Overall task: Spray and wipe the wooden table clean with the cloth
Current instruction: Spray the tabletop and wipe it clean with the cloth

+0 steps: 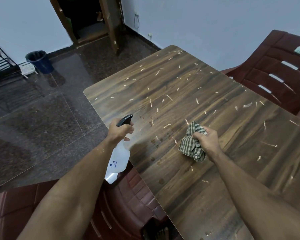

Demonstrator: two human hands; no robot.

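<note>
A dark wooden table (206,87) fills the right half of the head view, strewn with several pale wood shavings (168,97) and dotted with wet drops (153,141) near its left edge. My left hand (119,129) grips a translucent spray bottle (119,158) with a black trigger head, its nozzle pointing over the table's left side. My right hand (204,140) holds a bunched green-and-white checked cloth (191,142) that rests on the tabletop.
A maroon plastic chair (274,66) stands at the table's far right, and another maroon chair (121,205) sits below me at the near edge. On the dark tiled floor stand a blue bin (39,61), a small white basket (27,68) and a black rack (0,61).
</note>
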